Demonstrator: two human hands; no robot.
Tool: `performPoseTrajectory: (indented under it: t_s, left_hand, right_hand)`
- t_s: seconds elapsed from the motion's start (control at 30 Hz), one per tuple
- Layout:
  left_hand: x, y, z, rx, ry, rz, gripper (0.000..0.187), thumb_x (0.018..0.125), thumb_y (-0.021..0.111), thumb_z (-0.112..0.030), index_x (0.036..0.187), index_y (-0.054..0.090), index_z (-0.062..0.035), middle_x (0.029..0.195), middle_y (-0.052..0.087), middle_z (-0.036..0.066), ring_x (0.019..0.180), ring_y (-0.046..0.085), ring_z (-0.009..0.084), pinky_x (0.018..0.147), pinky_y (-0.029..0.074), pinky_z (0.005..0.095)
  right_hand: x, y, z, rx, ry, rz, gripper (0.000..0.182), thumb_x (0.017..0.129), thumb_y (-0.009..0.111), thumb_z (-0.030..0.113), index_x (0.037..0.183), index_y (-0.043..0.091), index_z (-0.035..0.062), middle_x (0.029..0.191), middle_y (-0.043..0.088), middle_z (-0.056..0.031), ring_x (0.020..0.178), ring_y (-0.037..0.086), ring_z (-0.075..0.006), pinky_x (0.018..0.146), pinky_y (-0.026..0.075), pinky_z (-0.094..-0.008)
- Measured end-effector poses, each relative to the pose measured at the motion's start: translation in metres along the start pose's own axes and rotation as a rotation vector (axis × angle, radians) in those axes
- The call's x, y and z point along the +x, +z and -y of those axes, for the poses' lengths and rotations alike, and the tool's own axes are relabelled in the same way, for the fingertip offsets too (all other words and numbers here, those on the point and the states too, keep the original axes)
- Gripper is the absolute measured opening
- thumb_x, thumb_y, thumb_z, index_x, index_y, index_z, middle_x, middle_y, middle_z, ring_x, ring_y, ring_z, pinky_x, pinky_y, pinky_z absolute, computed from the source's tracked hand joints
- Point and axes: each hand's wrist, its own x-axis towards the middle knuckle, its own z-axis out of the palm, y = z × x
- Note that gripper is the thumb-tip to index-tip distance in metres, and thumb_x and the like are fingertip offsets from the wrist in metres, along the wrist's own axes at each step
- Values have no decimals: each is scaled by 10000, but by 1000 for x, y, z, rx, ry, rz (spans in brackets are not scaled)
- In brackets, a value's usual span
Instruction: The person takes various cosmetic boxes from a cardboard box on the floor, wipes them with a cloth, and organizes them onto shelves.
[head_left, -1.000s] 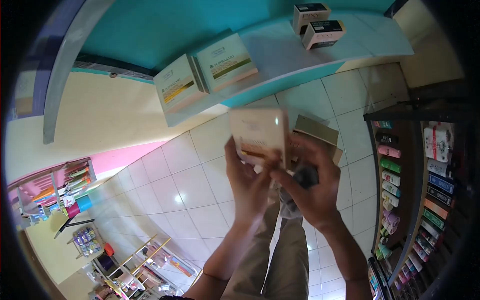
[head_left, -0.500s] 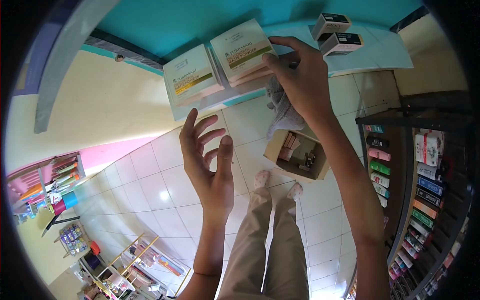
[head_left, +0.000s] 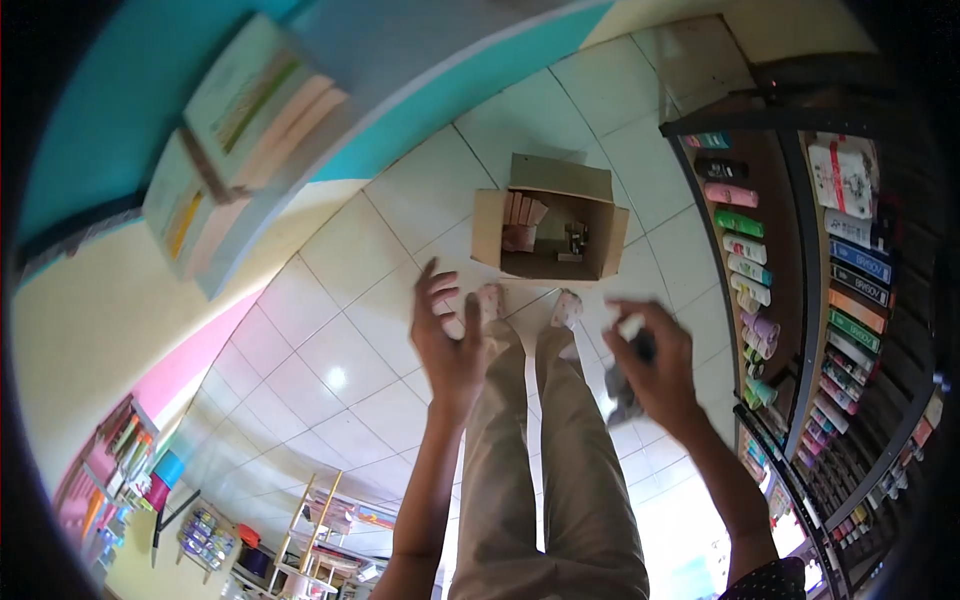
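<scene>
My left hand [head_left: 447, 345] is raised over the floor with its fingers apart and nothing in it. To the right, my right hand [head_left: 660, 370] is closed round a grey cloth [head_left: 625, 398], which hangs below the palm; both are smeared by motion. Beyond my hands, an open cardboard box [head_left: 490, 232] stands on the floor just past my feet. Inside it lie several small pinkish boxes [head_left: 520, 238] and some small dark-and-light items [head_left: 575, 240]. At the upper left, two stacks of matte powder boxes [head_left: 240, 105] sit on the shelf, blurred and apart from both hands.
A pale shelf ledge with a turquoise front [head_left: 440, 105] curves across the upper left. On the right stands a dark rack [head_left: 790, 290] packed with bottles, tubes and cartons. A gold-framed rack [head_left: 315, 530] with goods is at the lower left.
My right hand has left the powder boxes and dropped down with the cloth. The view has swung downward, so the cardboard box shows fully and the shelf has shifted to the upper left.
</scene>
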Motion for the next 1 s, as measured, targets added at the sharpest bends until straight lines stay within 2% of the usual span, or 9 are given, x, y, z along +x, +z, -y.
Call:
performPoseTrajectory:
  t_s: [0.13, 0.27, 0.43, 0.53, 0.6, 0.63, 0.7, 0.8, 1.0]
  left_hand:
    - [21, 85, 64, 241, 213, 237, 451, 757, 503, -97, 1164, 342, 12, 973, 500, 194, 874, 485, 360, 776, 389, 398]
    - [57, 178, 149, 324, 300, 294, 422, 769, 492, -139, 1142, 353, 1, 978, 493, 198, 885, 471, 361, 772, 386, 417]
    - [115, 255, 224, 337, 83, 380, 383, 777, 465, -197, 1057, 440, 64, 700, 558, 166, 719, 550, 321, 665, 430, 381]
    - [124, 284, 231, 608, -260, 103, 383, 796, 442, -242, 1024, 478, 63, 662, 565, 179, 653, 566, 315, 633, 443, 378]
    - [122, 300, 222, 416, -486, -72, 489, 555, 722, -241, 915, 526, 25, 890, 565, 178, 924, 519, 338, 797, 424, 379]
    - [127, 318, 260, 433, -492, -62, 489, 555, 722, -241, 915, 526, 25, 890, 565, 178, 924, 519, 338, 797, 424, 379]
    - [134, 346, 359, 765, -236, -392, 469, 538, 737, -251, 860, 549, 33, 907, 565, 171, 929, 520, 319, 812, 423, 372]
    - [117, 324, 245, 632, -483, -177, 504, 541, 734, -301, 866, 546, 35, 923, 551, 185, 921, 521, 315, 835, 409, 393]
    - [138, 333, 241, 846, -544, -106, 605, 570, 693, -399, 948, 486, 26, 1016, 468, 204, 950, 485, 324, 852, 383, 431]
  right_hand:
    - [-75, 1, -68, 44, 430, 38, 204, 712, 585, 77, 908, 552, 31, 709, 531, -77, 616, 507, -149, 557, 391, -265]
    - [-115, 1, -110, 122, 588, -66, 210, 693, 581, 33, 902, 563, 29, 676, 530, -47, 480, 422, -92, 464, 350, -226]
    - [-134, 2, -159, 142, 845, -205, 199, 685, 581, 26, 884, 583, 40, 662, 546, -37, 443, 401, -66, 430, 331, -219]
    - [-150, 9, -186, 142, 969, -198, 194, 691, 576, 31, 885, 584, 39, 660, 546, -44, 448, 410, -68, 434, 336, -218]
    - [-157, 12, -195, 156, 1041, -161, 192, 692, 573, 30, 884, 584, 38, 659, 545, -46, 453, 414, -71, 440, 339, -219]
    - [-159, 14, -198, 192, 1093, -155, 190, 691, 570, 27, 881, 584, 36, 659, 544, -45, 456, 413, -70, 442, 338, -218]
    - [-167, 18, -205, 208, 1125, -153, 191, 690, 568, 23, 880, 584, 34, 658, 545, -46, 455, 411, -67, 439, 337, -217]
    - [-178, 22, -213, 209, 1148, -147, 196, 685, 565, 13, 879, 584, 33, 660, 547, -48, 448, 403, -58, 428, 332, -211]
    - [-171, 17, -213, 254, 1209, -172, 200, 686, 557, 0, 885, 579, 18, 662, 547, -49, 432, 402, -51, 406, 313, -199]
